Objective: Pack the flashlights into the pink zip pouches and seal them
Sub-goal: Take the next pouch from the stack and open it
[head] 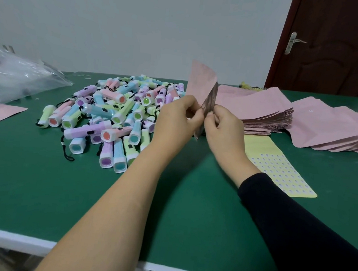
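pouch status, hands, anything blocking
Upright pink pouch pinched by left hand and right hand. Loose flashlight pile just left, none in hand. Nothing in the way.

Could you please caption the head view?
Left hand and right hand pinch a pink zip pouch over a green table beside pastel plastic flashlights.

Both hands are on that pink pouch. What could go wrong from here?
Neither hand is free: the left hand and right hand both pinch the pink pouch, so letting go to reach the flashlights may let it close. They lie heaped with black cords mixed in; lifting one could drag neighbours.
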